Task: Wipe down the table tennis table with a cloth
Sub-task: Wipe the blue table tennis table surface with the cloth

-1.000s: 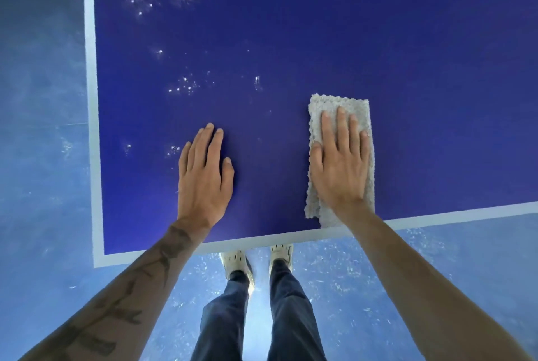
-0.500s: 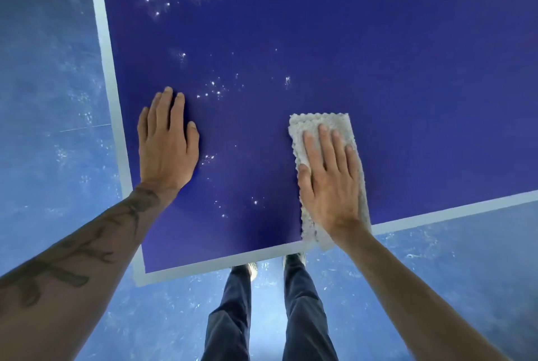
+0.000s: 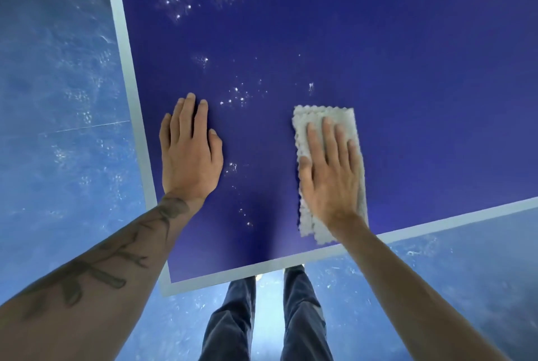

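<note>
Head view: blue table (image 3: 378,55), white-edged, above blue floor (image 3: 58,98).

A pale grey cloth (image 3: 326,116), folded into a long narrow rectangle with scalloped edges, lies flat on the deep blue counter (image 3: 407,69), its near end just at the white border line (image 3: 454,225), with clusters of whitish specks (image 3: 237,97) dotting the surface to its left.

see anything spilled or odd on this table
Yes: pale speckles dot the blue table, some between the left hand and the cloth, more farther up toward its left line. Droplets or dust, I cannot tell. The cloth lies flat under the right hand.
</note>
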`<state>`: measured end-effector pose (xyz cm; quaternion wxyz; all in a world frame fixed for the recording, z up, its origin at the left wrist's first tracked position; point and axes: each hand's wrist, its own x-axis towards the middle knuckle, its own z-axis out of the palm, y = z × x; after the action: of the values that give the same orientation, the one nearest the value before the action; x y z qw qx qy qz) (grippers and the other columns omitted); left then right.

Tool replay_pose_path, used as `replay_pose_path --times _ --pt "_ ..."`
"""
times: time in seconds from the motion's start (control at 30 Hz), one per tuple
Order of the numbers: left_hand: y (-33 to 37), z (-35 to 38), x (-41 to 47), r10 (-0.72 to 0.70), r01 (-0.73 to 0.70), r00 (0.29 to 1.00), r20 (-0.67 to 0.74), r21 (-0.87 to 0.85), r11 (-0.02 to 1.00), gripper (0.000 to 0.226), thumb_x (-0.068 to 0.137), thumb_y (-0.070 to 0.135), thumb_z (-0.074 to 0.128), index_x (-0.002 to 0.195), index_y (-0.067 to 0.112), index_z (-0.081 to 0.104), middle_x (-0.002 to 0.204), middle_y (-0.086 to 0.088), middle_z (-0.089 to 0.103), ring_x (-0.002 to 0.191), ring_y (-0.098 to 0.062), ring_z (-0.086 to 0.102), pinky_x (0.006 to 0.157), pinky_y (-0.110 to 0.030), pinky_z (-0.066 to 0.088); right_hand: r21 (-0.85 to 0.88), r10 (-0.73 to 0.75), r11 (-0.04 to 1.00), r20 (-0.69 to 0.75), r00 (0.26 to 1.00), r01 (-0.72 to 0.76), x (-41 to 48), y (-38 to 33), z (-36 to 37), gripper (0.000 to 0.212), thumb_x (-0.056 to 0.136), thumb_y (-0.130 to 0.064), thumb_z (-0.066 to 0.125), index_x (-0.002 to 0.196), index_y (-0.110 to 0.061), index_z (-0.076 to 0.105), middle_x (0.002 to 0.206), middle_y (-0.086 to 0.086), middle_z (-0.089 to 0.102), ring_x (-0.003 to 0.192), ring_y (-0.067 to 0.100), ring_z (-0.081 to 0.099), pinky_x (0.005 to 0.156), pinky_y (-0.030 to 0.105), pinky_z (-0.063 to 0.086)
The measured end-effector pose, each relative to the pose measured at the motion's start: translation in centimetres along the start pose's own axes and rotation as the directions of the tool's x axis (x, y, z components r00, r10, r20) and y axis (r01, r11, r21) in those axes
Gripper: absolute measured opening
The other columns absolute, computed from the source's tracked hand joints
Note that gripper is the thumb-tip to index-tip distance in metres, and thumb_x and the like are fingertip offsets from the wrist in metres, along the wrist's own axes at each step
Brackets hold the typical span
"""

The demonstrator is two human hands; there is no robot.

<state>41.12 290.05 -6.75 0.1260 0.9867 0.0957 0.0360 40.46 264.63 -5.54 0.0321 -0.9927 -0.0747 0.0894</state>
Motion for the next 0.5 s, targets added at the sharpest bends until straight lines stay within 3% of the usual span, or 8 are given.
replay_pose_path --times 0.1,0.17,0.27,0.33,0.4,0.5 --pt "-0.2 0.3 0.0 0.009 -0.009 1.000 -0.010 0.009 1.000 0.053 0.108 0.024 0.033 0.158 0.006 0.039 0.168 -0.016 0.033 0.157 -0.034 0.029 0.130 -0.052 0.019 0.035 0.133 0.991 -0.065 0.989 -0.131 4.7 -2.4 -0.5 0.065 0.110 -0.039 0.025 0.171 -0.021 0.010 0.178 0.011 0.008 0.164 0.031 0.009 0.131 0.052 0.013" --pt "-0.3 0.4 0.0 0.008 -0.008 1.000 -0.004 0.016 1.000 0.054 0.108 0.024 0.033 0.158 0.006 0.038 0.168 -0.016 0.033 0.157 -0.034 0.029 0.130 -0.052 0.019 0.076 0.116 0.991 -0.072 0.991 -0.111 5.8 -5.8 -0.1 0.065 0.109 -0.039 0.027 0.171 -0.022 0.012 0.178 0.009 0.008 0.165 0.030 0.009 0.132 0.052 0.010" --pt "-0.3 0.3 0.1 0.014 -0.014 1.000 0.004 0.021 1.000 0.054 0.108 0.024 0.033 0.159 0.006 0.037 0.169 -0.016 0.032 0.158 -0.034 0.027 0.130 -0.053 0.019 0.073 -0.164 0.983 -0.042 0.986 0.166 2.7 -8.3 0.8 0.063 0.109 -0.038 0.030 0.170 -0.023 0.020 0.178 0.007 0.012 0.165 0.028 0.010 0.132 0.052 0.012" --pt "-0.3 0.3 0.1 0.015 -0.015 1.000 0.006 0.020 1.000 0.054 0.108 0.024 0.033 0.159 0.006 0.036 0.169 -0.015 0.031 0.158 -0.033 0.027 0.130 -0.052 0.019 0.059 -0.287 0.956 -0.032 0.957 0.289 0.6 -6.0 0.8 0.062 0.111 -0.038 0.033 0.170 -0.024 0.022 0.178 0.006 0.014 0.165 0.027 0.011 0.132 0.051 0.014" --pt "-0.3 0.3 0.0 0.010 -0.010 1.000 -0.002 0.012 1.000 0.053 0.108 0.024 0.032 0.158 0.007 0.037 0.169 -0.015 0.032 0.157 -0.033 0.028 0.130 -0.051 0.018 0.005 -0.199 0.980 -0.012 0.980 0.199 0.8 -2.5 0.1 0.062 0.111 -0.039 0.030 0.170 -0.025 0.019 0.178 0.005 0.014 0.164 0.027 0.013 0.132 0.051 0.016" --pt "-0.4 0.4 0.0 0.004 -0.004 1.000 -0.017 0.016 1.000 0.053 0.108 0.024 0.032 0.158 0.007 0.038 0.168 -0.015 0.033 0.156 -0.034 0.029 0.130 -0.050 0.017 -0.011 0.095 0.995 -0.011 0.995 -0.095 4.7 0.0 -1.2 0.064 0.110 -0.039 0.019 0.171 -0.022 0.013 0.178 0.008 0.011 0.164 0.029 0.012 0.131 0.052 0.015"
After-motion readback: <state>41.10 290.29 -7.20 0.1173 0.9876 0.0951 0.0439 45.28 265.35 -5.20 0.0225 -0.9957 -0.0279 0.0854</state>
